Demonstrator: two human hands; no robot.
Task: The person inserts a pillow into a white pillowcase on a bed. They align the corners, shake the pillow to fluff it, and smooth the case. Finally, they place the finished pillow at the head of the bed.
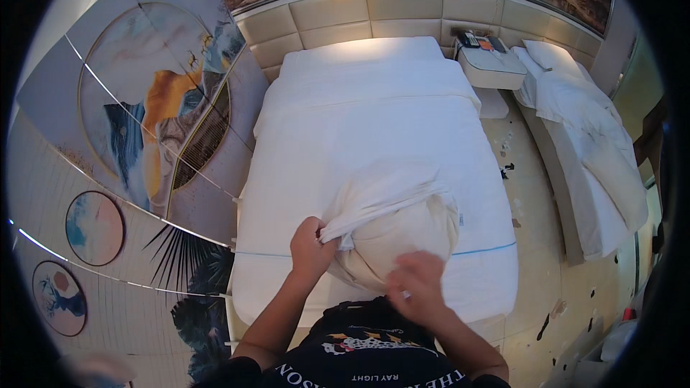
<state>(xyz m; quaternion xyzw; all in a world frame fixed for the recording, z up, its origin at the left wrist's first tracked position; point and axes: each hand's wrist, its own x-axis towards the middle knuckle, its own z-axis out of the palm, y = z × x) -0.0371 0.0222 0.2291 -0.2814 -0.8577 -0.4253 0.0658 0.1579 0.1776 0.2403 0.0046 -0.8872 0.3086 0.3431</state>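
A bulky cream pillow (388,244) lies at the near end of a white-sheeted bed (359,136), right in front of me. White cloth (381,205), which looks like a pillowcase, is bunched and twisted over its far side. My left hand (311,248) is closed on a gathered edge of this cloth, left of the pillow. At the pillow's near right side is my right hand (417,284), smeared by motion. Its fingers are bent, and whether they grip any cloth cannot be made out.
A blue line (486,248) crosses the bed's near part. To the right stand a bedside table (492,68) with a phone and a second bed (575,165) with rumpled white bedding. Dark scraps (507,170) litter the floor between. Painted panels (162,100) line the left wall.
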